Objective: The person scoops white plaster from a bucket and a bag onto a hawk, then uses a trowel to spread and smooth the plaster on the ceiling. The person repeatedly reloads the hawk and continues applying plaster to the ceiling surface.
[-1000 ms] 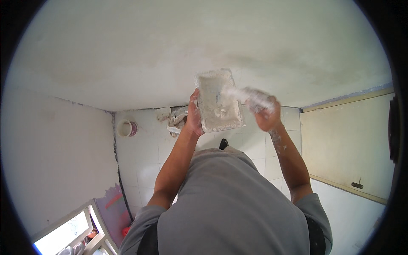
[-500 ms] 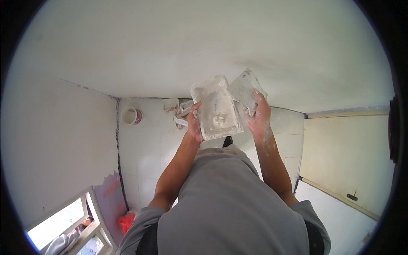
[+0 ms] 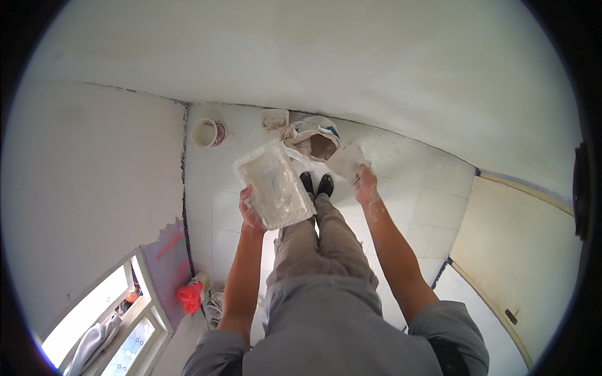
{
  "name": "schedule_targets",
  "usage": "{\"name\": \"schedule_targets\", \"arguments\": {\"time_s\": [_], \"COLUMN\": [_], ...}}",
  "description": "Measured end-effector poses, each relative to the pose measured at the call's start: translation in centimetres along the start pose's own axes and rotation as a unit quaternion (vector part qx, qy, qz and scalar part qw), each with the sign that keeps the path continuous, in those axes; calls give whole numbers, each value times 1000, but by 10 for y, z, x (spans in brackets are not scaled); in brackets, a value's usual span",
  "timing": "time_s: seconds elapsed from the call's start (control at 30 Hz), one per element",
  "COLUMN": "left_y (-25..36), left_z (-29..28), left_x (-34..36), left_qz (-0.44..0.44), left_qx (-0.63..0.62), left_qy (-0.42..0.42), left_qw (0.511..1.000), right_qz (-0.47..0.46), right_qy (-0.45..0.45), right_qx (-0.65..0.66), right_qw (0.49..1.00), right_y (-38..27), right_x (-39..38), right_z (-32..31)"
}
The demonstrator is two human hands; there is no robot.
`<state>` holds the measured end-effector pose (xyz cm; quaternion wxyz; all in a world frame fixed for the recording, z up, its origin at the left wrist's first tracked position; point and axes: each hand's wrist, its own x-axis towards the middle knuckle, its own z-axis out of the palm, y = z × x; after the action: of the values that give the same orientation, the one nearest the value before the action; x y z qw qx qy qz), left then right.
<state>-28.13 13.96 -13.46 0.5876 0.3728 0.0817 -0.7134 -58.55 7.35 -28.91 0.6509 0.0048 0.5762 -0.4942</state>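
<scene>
The left hand [image 3: 251, 210] grips a plaster-caked tray [image 3: 274, 183] by its near left edge, fingers curled under and thumb on the rim, so the tray is held in the air above the tiled floor [image 3: 219, 219], tilted with its far end raised. The right hand [image 3: 365, 185] holds a wide trowel [image 3: 347, 160], fingers wrapped round its handle, blade pointing away from the person and well apart from the tray's right edge. Between the two hands, lower down, stand the person's black shoes [image 3: 316, 184]. Beyond them on the floor sits an open sack [image 3: 315, 139] near the far wall, with a small tub [image 3: 274, 118] just beside it and a white bucket [image 3: 207, 132] in the far left corner.
</scene>
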Motion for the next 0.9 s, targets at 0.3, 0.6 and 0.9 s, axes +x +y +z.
{"name": "schedule_targets", "arguments": {"time_s": [0.3,0.6,0.9], "left_y": [-9,31,103], "left_z": [-112,-225,-318], "left_x": [25,68,128], "left_qz": [36,-4,-78], "left_qx": [-22,-33,54], "left_qy": [73,97,92], "left_qw": [996,995,991], "right_qz": [86,85,52], "right_qy": [7,13,67], "right_qx": [-160,-133,-139], "right_qw": [983,987,987], "right_y": [165,265,348], "right_x": [75,130,271], "right_z": [-7,96,195]}}
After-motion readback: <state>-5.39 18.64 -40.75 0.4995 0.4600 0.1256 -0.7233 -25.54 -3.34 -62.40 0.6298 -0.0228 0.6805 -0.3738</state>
